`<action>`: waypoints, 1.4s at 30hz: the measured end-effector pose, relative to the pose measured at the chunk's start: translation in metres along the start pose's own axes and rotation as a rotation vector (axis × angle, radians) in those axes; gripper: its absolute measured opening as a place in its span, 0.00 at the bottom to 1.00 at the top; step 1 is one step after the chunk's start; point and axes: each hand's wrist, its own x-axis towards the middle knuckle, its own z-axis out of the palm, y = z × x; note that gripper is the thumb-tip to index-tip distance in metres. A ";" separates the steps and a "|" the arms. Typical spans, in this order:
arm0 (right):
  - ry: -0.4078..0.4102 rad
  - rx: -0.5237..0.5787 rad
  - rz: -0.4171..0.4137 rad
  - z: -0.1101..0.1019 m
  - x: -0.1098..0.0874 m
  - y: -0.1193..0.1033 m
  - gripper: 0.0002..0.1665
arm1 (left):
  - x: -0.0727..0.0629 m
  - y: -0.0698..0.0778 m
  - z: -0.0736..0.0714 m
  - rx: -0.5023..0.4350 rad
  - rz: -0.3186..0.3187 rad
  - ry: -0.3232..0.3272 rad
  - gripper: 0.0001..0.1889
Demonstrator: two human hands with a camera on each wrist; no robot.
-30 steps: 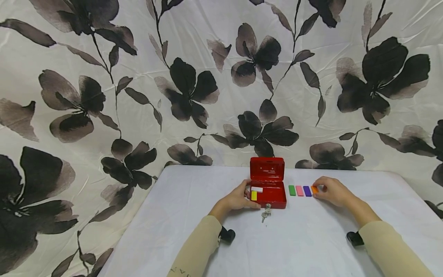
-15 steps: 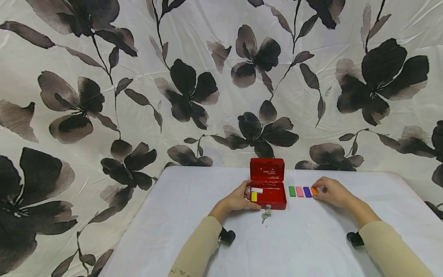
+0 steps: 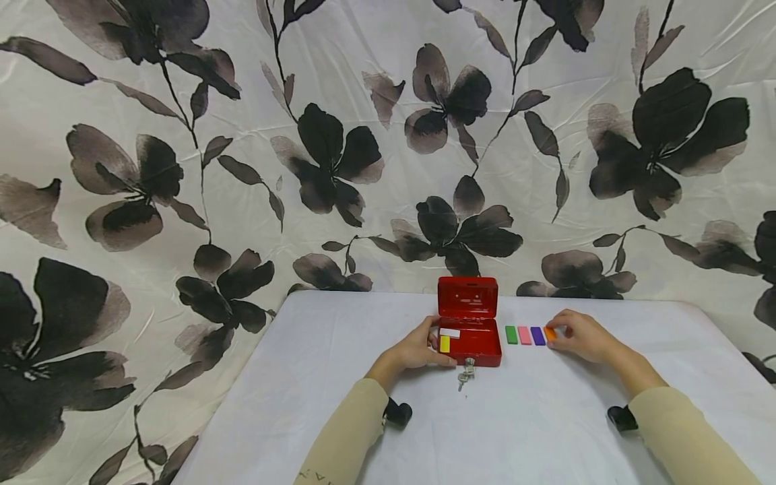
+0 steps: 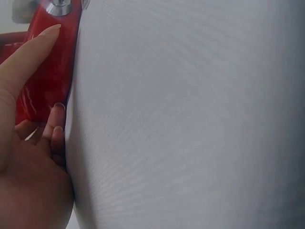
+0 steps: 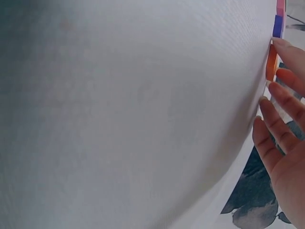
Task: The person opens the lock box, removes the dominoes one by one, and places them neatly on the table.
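A red cash box (image 3: 485, 340) stands on the table with its lid (image 3: 467, 295) raised. My left hand (image 3: 412, 347) grips its left end, thumb along the front wall and other fingers at the side. Inside, at the left, lie a white block (image 3: 450, 333) and a yellow block (image 3: 445, 344). Right of the box, an orange block (image 3: 550, 333) ends a row on the table. My right hand (image 3: 580, 335) pinches it between thumb and index finger; the right wrist view shows the orange block (image 5: 271, 62) upright on edge there, other fingers spread beside it.
Between the box and my right hand lie a green block (image 3: 512, 335), a pink block (image 3: 524, 335) and a purple block (image 3: 537, 336). Keys (image 3: 463, 378) hang from the lock at the box's front. A floral cloth (image 3: 388, 168) hangs behind the white table (image 3: 515, 431).
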 end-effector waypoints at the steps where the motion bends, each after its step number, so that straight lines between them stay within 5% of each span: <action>1: -0.004 -0.001 0.000 -0.001 -0.001 0.000 0.22 | 0.000 0.000 0.000 -0.001 -0.002 0.000 0.51; 22: -0.029 0.008 -0.017 -0.024 -0.018 -0.027 0.28 | 0.000 0.002 -0.003 -0.021 0.005 -0.010 0.50; 42: -0.048 0.129 -0.103 -0.005 0.006 -0.079 0.26 | -0.001 0.002 -0.001 -0.016 0.001 -0.007 0.50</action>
